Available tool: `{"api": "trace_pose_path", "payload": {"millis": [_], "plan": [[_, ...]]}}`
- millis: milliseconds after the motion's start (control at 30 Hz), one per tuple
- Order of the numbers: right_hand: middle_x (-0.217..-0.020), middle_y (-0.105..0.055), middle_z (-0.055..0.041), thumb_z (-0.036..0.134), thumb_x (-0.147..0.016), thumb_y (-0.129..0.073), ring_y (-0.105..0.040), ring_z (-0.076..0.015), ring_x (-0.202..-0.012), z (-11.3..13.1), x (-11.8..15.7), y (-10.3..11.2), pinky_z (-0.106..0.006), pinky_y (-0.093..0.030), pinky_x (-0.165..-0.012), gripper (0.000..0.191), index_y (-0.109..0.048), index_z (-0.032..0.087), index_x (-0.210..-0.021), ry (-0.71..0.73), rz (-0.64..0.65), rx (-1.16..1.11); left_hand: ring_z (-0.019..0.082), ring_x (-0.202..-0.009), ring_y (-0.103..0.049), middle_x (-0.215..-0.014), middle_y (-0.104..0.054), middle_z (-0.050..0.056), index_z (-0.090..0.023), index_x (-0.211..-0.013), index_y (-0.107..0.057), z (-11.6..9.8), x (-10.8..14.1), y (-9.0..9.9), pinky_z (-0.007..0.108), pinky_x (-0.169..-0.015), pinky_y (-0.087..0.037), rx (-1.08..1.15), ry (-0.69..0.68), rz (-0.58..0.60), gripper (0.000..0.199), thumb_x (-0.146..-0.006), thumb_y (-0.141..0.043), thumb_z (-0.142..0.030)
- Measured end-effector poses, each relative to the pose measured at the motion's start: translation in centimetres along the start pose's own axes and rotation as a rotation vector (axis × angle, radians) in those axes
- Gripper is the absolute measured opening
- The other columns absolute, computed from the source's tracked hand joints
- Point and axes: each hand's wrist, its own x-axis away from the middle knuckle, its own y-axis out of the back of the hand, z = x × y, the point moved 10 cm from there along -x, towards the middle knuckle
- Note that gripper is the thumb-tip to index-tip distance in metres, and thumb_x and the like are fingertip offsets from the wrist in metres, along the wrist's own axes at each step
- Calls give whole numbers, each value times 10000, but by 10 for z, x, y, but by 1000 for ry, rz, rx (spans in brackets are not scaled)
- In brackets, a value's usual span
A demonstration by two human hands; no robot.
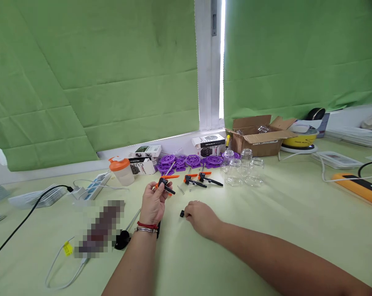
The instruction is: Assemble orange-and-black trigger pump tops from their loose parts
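Note:
My left hand [155, 201] is closed on a black-and-orange assembly [165, 185] with a dark rod-like arm, held above the table; its exact kind is not clear. My right hand [201, 218] rests low over the table, fingers pinched together at a small black piece [182, 213] that shows beside the fingertips. Just beyond lie two similar black-and-orange assemblies, one at centre [195, 181] and one to its right [210, 178]. A thin metal pin [181, 189] lies between the hands and these. Left of my left forearm is a black part [123, 239] with a metal rod.
Purple plastic parts [192, 160] are piled at the back. Glass jars [235, 172] stand to their right, near an open cardboard box [259, 142]. An orange-lidded shaker [121, 171], a power strip [98, 185] and cables are on the left. A yellow-orange device [361, 189] lies right.

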Motion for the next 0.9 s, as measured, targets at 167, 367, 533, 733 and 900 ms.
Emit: {"api": "trace_pose_path", "payload": {"millis": [167,367,533,733,900], "plan": [[-802,-627,-30,173,-727,-570,-554,-148,-725,-58,16,15,-268,-396,-656,191,-609,175,-914,-257,-98,-621,193,-983,-640,-895,-656,-7,-214,-832,-395,21,13,-24,317,-826,-495,-24,93,105,342,-705,-712,-192],[-768,-592,-24,312,-714,-611,-497,-105,-617,-62,26,17,-253,-390,-570,231,-599,151,-879,-318,-94,-1166,184,-1078,-585,-959,-630,1,-207,-800,-381,41,28,-51,367,-916,-464,-20,151,193,301,-744,-677,-189],[-711,-563,-2,283,-682,-624,-481,-95,-570,-56,24,20,-253,-379,-549,217,-587,154,-852,-314,-81,-1242,195,-1075,-587,-944,-626,4,-202,-791,-387,46,30,-52,382,-934,-463,-14,176,167,312,-727,-692,-190],[-684,-531,17,170,-700,-542,-448,-96,-599,-60,22,24,-266,-378,-617,250,-625,174,-936,-221,-118,-1126,214,-1033,-607,-992,-606,13,-204,-860,-425,49,33,-53,401,-852,-509,-95,202,193,297,-728,-692,-204],[-818,-562,-10,137,-708,-508,-483,-134,-725,-63,21,45,-287,-387,-687,220,-630,191,-883,-155,-270,-790,179,-910,-640,-1039,-602,45,-211,-1052,-496,52,35,-54,349,-805,-523,-168,220,201,370,-734,-684,-232]]}}
